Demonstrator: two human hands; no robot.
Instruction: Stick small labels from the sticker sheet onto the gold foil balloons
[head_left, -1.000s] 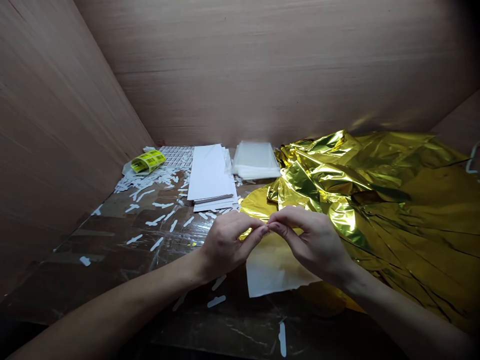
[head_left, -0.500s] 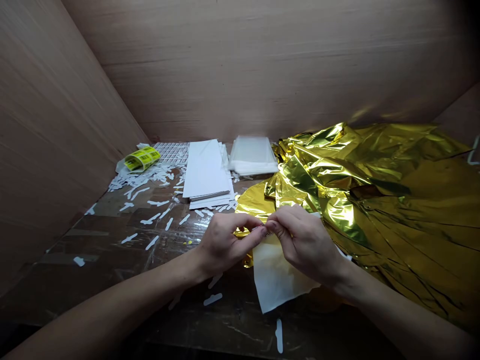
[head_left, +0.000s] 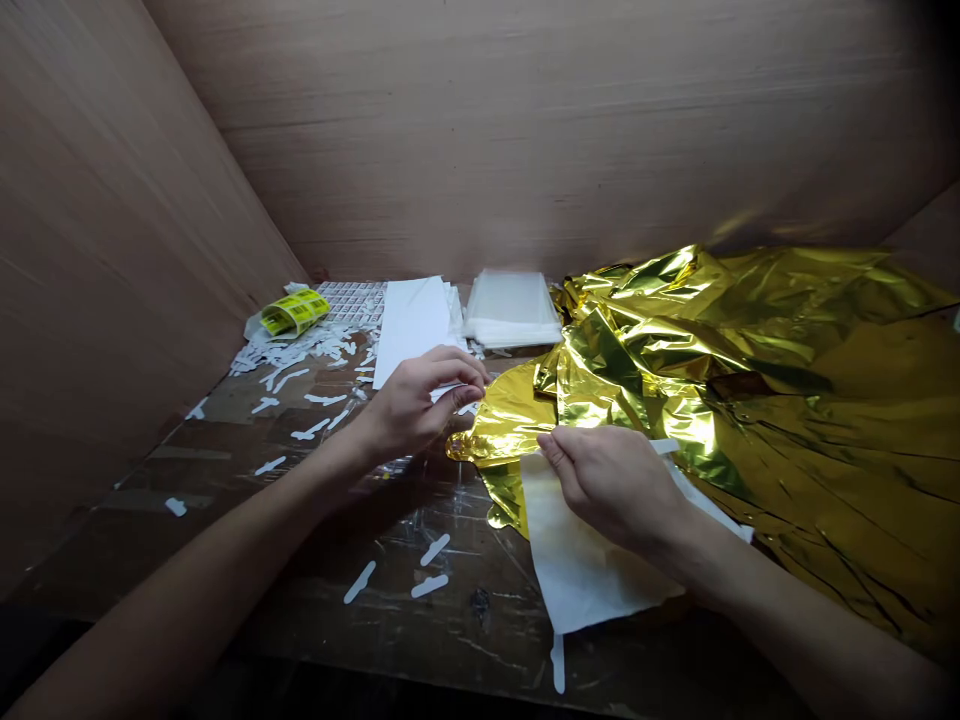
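My right hand (head_left: 615, 485) is closed, thumb against fingers, at the upper edge of a translucent white sheet (head_left: 574, 575) that hangs down below it. My left hand (head_left: 427, 405) is over the table at the left edge of the gold foil (head_left: 517, 410), its thumb and forefinger brought together in a pinch. Whatever lies between those fingertips is too small to make out. The two hands are apart, with part of the foil between them.
White cards (head_left: 412, 325) and a stack of clear sleeves (head_left: 514, 310) lie at the back. A yellow label roll (head_left: 296, 312) rests on white scraps at the back left. Small white strips (head_left: 430, 586) dot the dark table (head_left: 300, 600). Wooden panels (head_left: 487, 130) rise behind and left.
My hands have parted: the left moved up and to the left, and the right shifted slightly right with the white sheet. The view has shifted a little.
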